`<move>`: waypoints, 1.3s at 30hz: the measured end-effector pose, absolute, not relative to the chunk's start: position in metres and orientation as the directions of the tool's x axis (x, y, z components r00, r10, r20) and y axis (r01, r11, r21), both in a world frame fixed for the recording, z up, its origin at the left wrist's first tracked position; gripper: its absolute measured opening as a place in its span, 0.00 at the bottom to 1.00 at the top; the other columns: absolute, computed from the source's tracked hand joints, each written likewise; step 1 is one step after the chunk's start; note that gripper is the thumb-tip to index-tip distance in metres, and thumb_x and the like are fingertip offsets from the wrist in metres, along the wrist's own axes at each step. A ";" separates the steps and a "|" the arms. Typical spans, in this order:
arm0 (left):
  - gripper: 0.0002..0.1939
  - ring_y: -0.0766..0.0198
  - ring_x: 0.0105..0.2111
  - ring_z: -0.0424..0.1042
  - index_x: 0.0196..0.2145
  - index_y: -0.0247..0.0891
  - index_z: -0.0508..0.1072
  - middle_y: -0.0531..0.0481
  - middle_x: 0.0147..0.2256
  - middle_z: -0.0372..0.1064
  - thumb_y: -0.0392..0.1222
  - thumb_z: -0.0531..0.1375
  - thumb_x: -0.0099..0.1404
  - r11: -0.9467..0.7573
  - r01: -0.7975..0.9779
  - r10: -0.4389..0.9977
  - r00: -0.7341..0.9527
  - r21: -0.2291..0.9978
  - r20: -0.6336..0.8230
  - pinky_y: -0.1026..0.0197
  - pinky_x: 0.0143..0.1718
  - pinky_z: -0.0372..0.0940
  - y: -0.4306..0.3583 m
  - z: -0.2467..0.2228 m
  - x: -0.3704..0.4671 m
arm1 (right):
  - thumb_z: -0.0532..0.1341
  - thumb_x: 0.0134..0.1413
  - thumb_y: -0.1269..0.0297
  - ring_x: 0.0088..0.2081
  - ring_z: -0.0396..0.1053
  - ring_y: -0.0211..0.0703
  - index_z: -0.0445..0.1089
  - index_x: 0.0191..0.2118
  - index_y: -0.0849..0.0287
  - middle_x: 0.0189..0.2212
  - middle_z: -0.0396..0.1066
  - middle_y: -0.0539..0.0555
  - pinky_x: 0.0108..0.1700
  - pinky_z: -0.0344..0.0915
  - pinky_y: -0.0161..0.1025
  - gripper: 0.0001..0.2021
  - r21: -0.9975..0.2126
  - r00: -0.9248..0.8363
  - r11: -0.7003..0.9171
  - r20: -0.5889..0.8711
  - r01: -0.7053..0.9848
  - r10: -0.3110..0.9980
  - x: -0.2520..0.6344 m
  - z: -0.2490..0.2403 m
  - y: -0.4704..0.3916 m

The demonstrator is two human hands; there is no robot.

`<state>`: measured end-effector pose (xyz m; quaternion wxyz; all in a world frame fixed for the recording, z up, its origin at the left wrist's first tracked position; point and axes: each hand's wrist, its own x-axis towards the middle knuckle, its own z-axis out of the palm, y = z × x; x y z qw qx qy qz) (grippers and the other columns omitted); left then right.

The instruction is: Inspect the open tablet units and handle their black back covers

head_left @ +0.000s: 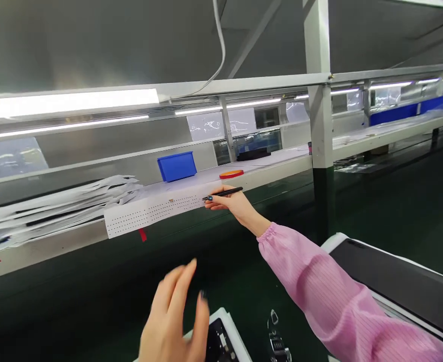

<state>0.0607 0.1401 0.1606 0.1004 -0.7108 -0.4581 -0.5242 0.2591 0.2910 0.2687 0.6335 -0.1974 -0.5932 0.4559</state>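
Observation:
My right hand, in a pink sleeve, grips a slim black pen. The pen points left, its tip at the right end of a white sheet printed with rows of small black marks. Whether the tip touches the sheet I cannot tell. This sheet hangs over the front edge of the shelf. Lower in the view, my left hand is raised with thumb and fingers apart, holding nothing. Just beyond it, partly hidden, lies a white-edged object with a dark face.
A blue bin and an orange-red tape roll sit on the shelf. Loose white sheets are piled at left. A white post rises at right. Below are a black-topped panel and a dark metallic item.

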 end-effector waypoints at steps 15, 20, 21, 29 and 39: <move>0.30 0.45 0.42 0.71 0.67 0.34 0.61 0.35 0.49 0.71 0.31 0.53 0.68 0.005 0.928 0.428 0.334 -0.372 0.840 0.49 0.38 0.69 0.246 0.223 0.094 | 0.66 0.64 0.72 0.32 0.78 0.39 0.74 0.37 0.64 0.31 0.77 0.48 0.37 0.77 0.39 0.03 -0.839 -0.165 0.425 0.499 -0.341 0.851 0.258 0.275 0.294; 0.28 0.46 0.42 0.71 0.67 0.33 0.61 0.35 0.48 0.71 0.33 0.52 0.70 0.027 0.922 0.445 0.335 -0.386 0.830 0.49 0.38 0.68 0.248 0.225 0.094 | 0.68 0.60 0.76 0.30 0.80 0.40 0.74 0.33 0.64 0.25 0.78 0.47 0.34 0.78 0.37 0.05 -0.830 -0.138 0.426 0.499 -0.362 0.856 0.259 0.277 0.292; 0.28 0.46 0.42 0.71 0.67 0.32 0.61 0.35 0.48 0.71 0.33 0.51 0.70 0.026 0.920 0.449 0.338 -0.390 0.827 0.49 0.38 0.68 0.247 0.226 0.094 | 0.69 0.58 0.75 0.29 0.80 0.40 0.74 0.32 0.64 0.24 0.79 0.49 0.33 0.78 0.36 0.05 -0.826 -0.128 0.428 0.500 -0.367 0.856 0.258 0.278 0.291; 0.28 0.44 0.43 0.71 0.67 0.30 0.60 0.34 0.48 0.71 0.33 0.50 0.70 0.011 0.911 0.476 0.357 -0.412 0.803 0.49 0.37 0.67 0.244 0.230 0.094 | 0.73 0.50 0.76 0.26 0.80 0.42 0.75 0.26 0.61 0.21 0.79 0.53 0.29 0.76 0.32 0.08 -0.809 -0.062 0.451 0.508 -0.378 0.859 0.253 0.280 0.287; 0.30 0.44 0.43 0.71 0.68 0.32 0.59 0.36 0.49 0.70 0.32 0.49 0.70 0.021 0.911 0.522 0.342 -0.413 0.781 0.49 0.36 0.66 0.241 0.232 0.097 | 0.70 0.54 0.77 0.27 0.80 0.42 0.76 0.27 0.62 0.23 0.80 0.54 0.30 0.76 0.31 0.08 -0.818 -0.033 0.471 0.509 -0.330 0.860 0.251 0.280 0.282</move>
